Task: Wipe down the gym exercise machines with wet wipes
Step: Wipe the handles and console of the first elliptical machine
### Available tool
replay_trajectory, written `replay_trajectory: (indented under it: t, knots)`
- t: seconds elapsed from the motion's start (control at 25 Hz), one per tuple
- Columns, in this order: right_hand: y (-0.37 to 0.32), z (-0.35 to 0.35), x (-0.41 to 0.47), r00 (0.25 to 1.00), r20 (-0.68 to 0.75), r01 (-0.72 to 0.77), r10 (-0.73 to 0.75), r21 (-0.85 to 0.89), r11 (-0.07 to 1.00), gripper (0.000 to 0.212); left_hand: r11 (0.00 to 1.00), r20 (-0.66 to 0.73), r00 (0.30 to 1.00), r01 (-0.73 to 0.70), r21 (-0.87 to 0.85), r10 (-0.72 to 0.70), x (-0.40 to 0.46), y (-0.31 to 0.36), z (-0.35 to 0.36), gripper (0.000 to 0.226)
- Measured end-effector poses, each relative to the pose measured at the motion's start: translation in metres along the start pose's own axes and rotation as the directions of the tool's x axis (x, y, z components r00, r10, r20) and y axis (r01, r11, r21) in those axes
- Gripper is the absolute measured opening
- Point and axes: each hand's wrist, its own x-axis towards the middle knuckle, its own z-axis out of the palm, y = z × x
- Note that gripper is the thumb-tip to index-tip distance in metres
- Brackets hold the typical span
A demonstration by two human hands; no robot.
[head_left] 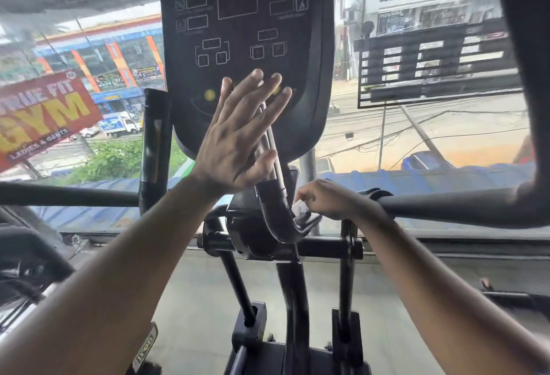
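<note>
A black exercise machine stands right before me, its dark console (247, 17) raised at eye height. My left hand (238, 136) is flat with straight fingers spread, pressing against the console's lower edge near two yellow buttons. Lower down, my right hand (327, 199) pinches a crumpled white wet wipe (302, 208) against the curved black bracket (276, 217) below the console. The wipe is mostly hidden by my fingers.
Black padded handlebars (446, 205) run left and right at chest height. Upright machine posts (346, 285) drop to the grey floor. A large window behind shows a street, buildings and a red gym banner (44, 116). Another machine's dark frame (26, 255) sits at left.
</note>
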Motion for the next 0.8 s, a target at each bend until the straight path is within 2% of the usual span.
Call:
replay_trajectory:
  t: [0.08, 0.16, 0.24, 0.28, 0.36, 0.48, 0.6, 0.68, 0.8]
  knots:
    - [0.004, 0.0, 0.003, 0.999, 0.0, -0.053, 0.053, -0.04, 0.998, 0.031, 1.0, -0.006, 1.0, -0.002, -0.004, 0.002, 0.0, -0.001, 0.002, 0.073]
    - [-0.011, -0.004, -0.002, 0.996, 0.083, -0.045, 0.037, 0.097, 0.994, 0.033, 1.0, -0.015, 1.0, -0.008, -0.006, 0.008, -0.001, -0.003, 0.005, 0.073]
    - [-0.025, -0.01, -0.009, 0.987, 0.155, 0.005, -0.049, 0.271, 0.962, 0.03, 1.0, -0.025, 0.999, -0.02, -0.011, 0.02, -0.001, -0.004, 0.006, 0.072]
    - [-0.024, -0.011, -0.01, 0.983, 0.167, 0.023, -0.077, 0.303, 0.953, 0.029, 1.0, -0.024, 0.999, -0.024, -0.013, 0.023, 0.0, -0.005, 0.006, 0.072]
    - [-0.007, -0.008, -0.002, 0.989, 0.148, -0.009, -0.028, 0.239, 0.971, 0.03, 0.999, -0.018, 1.0, -0.025, -0.019, 0.025, 0.001, -0.007, 0.006, 0.071]
    - [0.039, 0.017, 0.02, 0.982, -0.094, -0.17, 0.163, -0.066, 0.983, 0.024, 1.0, 0.012, 1.0, -0.009, -0.012, 0.009, 0.001, -0.005, 0.003, 0.073]
    - [0.062, 0.043, 0.036, 0.944, -0.216, -0.257, 0.251, 0.0, 0.966, 0.018, 1.0, 0.032, 0.999, 0.011, -0.005, -0.011, 0.001, -0.002, 0.001, 0.077]
    - [0.067, 0.047, 0.048, 0.939, -0.188, -0.284, 0.289, 0.05, 0.957, 0.013, 1.0, 0.037, 0.999, 0.011, 0.003, -0.011, 0.001, -0.001, 0.0, 0.077]
    - [0.068, 0.042, 0.067, 0.951, -0.041, -0.308, 0.306, -0.045, 0.95, 0.016, 1.0, 0.032, 0.999, 0.009, 0.005, -0.009, 0.002, -0.001, 0.001, 0.076]
